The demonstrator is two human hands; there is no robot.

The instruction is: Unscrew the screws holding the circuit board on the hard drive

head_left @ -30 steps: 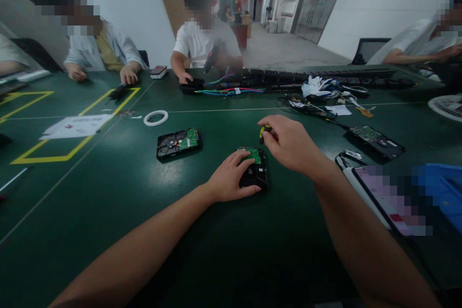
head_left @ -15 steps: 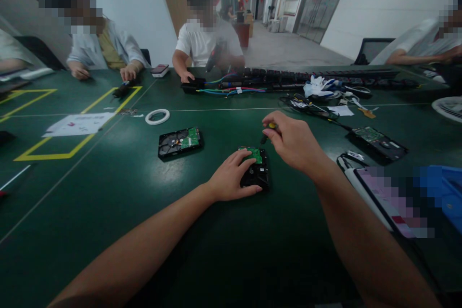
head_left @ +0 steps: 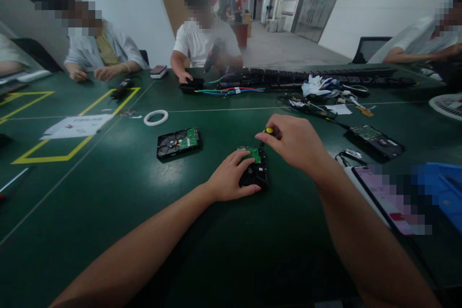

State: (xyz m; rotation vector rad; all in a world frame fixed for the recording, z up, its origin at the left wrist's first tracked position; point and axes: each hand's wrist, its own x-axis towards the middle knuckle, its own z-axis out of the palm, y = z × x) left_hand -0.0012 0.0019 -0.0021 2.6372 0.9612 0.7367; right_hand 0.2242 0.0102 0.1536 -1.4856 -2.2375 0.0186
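In the head view, a black hard drive with a green circuit board [head_left: 263, 173] is pressed to the dark green tabletop [head_left: 180, 245] by the spread fingers of the left hand [head_left: 233, 175]. A small yellow-and-black screwdriver [head_left: 268, 131] is gripped between the thumb and curled fingers of the right hand [head_left: 294, 142], over the drive's far right corner. Faint print is borne by the white paper sheet [head_left: 75, 126] at left, too small to be read; no brand can be made out on the drive's small white label [head_left: 260, 169].
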